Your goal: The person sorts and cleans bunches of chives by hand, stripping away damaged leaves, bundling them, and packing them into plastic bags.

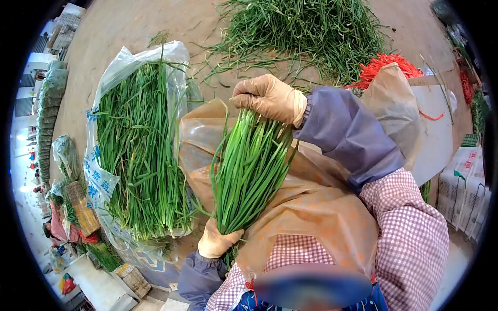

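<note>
A bunch of green chives point(251, 166) lies upright across my lap, pale stem ends at the top and leaf tips at the bottom. My left hand point(219, 239), in a tan glove, is closed around its lower leafy end. At the upper end my right hand point(270, 98), gloved too, has its fingers curled over the pale stems; the exact fingertip contact is partly hidden. Beneath the bunch spreads a translucent brown plastic apron point(316, 207). Just left stands a clear plastic bag point(179, 54) with blue print, packed with more chives point(137, 155).
A large loose heap of chives point(306, 36) lies on the floor ahead. To the right, red ties point(381, 67) are piled beside a pale board point(438, 135). White crates point(461, 186) stand at far right. Stacked green bags point(52, 114) line the far left.
</note>
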### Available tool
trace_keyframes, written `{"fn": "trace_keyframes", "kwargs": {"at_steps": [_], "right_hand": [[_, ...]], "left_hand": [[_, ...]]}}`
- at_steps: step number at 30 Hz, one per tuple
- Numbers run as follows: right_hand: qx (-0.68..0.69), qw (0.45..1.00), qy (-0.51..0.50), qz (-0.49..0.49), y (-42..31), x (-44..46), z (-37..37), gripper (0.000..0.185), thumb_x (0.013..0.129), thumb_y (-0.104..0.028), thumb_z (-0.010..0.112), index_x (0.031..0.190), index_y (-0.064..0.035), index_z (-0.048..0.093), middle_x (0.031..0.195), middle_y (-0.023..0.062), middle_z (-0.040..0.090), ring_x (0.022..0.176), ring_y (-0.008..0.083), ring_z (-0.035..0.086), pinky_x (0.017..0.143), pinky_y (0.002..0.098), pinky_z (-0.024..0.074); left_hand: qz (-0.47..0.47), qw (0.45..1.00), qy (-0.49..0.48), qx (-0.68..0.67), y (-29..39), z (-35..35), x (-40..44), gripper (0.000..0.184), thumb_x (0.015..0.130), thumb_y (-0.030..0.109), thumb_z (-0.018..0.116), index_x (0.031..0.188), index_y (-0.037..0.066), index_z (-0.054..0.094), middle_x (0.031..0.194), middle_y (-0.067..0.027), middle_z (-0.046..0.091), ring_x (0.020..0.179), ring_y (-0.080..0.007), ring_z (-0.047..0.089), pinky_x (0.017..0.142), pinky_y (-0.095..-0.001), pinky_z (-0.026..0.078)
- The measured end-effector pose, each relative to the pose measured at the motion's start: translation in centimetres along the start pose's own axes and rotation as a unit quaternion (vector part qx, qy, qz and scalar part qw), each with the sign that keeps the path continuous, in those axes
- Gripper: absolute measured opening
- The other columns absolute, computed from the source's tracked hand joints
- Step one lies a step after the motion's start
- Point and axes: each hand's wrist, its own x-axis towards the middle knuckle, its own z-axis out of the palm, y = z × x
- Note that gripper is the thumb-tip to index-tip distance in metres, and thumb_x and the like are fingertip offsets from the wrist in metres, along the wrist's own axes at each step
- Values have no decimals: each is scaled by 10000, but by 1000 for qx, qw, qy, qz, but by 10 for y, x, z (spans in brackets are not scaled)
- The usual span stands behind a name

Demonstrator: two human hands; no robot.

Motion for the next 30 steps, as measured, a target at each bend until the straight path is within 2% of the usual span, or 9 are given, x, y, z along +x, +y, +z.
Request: {"fn": "trace_keyframes", "kwargs": {"at_steps": [5,9,14,16,22,25,27,29,30], "right_hand": [[9,970,204,-134,54,18,-26,157,926,-208,652,963,-62,696,753,2,637,696,110,586,645,266,513],[120,907,404,-13,40,-5,-107,121,916,-180,663,942,-66,693,846,32,679,759,117,623,671,275,531],[65,990,77,-102,-2,-53,-29,230,901,-196,676,1088,-62,673,948,60,686,870,183,654,786,302,534],[-342,935,39,-91,-23,-53,-8,425,834,-328,712,1137,-39,640,999,148,646,966,309,618,856,409,489],[-240,968,-22,-75,17,-25,3,310,850,-244,690,1097,-58,671,906,152,652,852,341,636,770,405,514],[-392,917,22,-74,45,-13,-33,161,917,-163,630,1016,-46,680,862,106,681,800,237,663,698,343,550],[-255,919,287,-86,54,-20,-56,166,934,-179,618,995,-37,677,852,74,688,784,187,661,694,299,562],[-307,909,282,17,35,-32,-84,226,927,-222,633,1030,-25,671,838,70,689,759,179,659,693,274,560],[-262,917,292,-75,31,-42,-75,204,940,-191,610,1057,-33,665,868,85,677,809,168,660,685,240,550]], "left_hand": [[13,999,-7,-35,5,3,4,572,708,2,736,1231,-42,508,1128,-123,657,998,-203,634,897,-325,497],[34,999,9,-40,-16,2,3,569,727,42,715,1250,-27,500,1099,-115,657,975,-204,623,882,-333,486],[40,997,-9,-60,-3,7,7,543,732,35,715,1232,-25,511,1082,-123,662,968,-206,625,868,-329,494],[38,998,-2,-41,7,9,6,539,734,35,719,1229,-27,514,1081,-125,663,964,-205,628,862,-327,498],[24,999,33,-19,-5,6,-2,530,733,39,733,1215,-31,524,1085,-124,665,954,-201,634,852,-332,505],[19,999,21,-37,-7,6,-2,523,734,46,743,1206,-32,531,1079,-121,668,948,-198,636,847,-330,507],[27,999,19,-42,-4,7,-1,514,737,49,745,1199,-33,537,1074,-120,671,943,-196,637,842,-328,508],[56,997,22,-46,-2,8,1,500,741,48,745,1192,-34,544,1073,-119,674,939,-193,639,837,-325,508],[54,997,10,-48,-4,8,2,498,744,46,741,1194,-33,544,1077,-119,674,940,-193,639,836,-326,508]]}}
